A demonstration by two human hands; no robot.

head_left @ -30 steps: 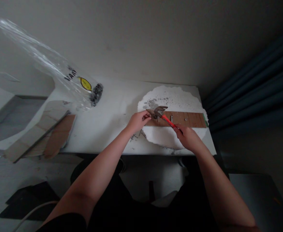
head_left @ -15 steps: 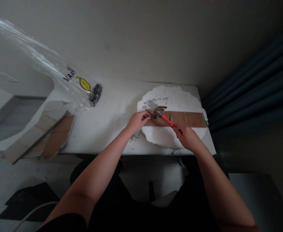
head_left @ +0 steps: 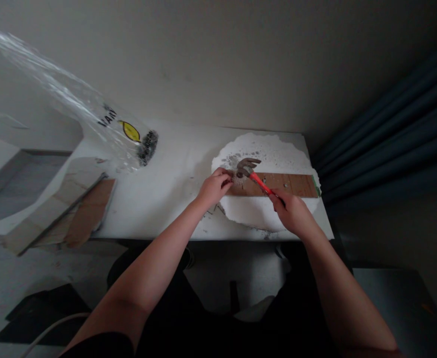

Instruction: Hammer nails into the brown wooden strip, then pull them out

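A brown wooden plank (head_left: 285, 184) lies across a round white foam slab (head_left: 274, 151) on the white table (head_left: 166, 184). My right hand (head_left: 292, 214) is closed round the red handle of a claw hammer (head_left: 251, 170), whose metal head hovers over the plank's left end. My left hand (head_left: 214, 186) sits at that same end with its fingers pinched together, right under the hammer head. What the fingers pinch is too small to make out. A few small nails lie on the table just below my left hand.
A clear plastic bag (head_left: 91, 117) with a yellow label hangs over the table's left part. Wooden boards (head_left: 65, 211) stick out over the table's left edge. Dark blue curtains (head_left: 386, 134) hang on the right. A wall stands close behind the table.
The hammer head has risen slightly and tipped back from the plank's left end. My left hand stays pinched in the same spot.
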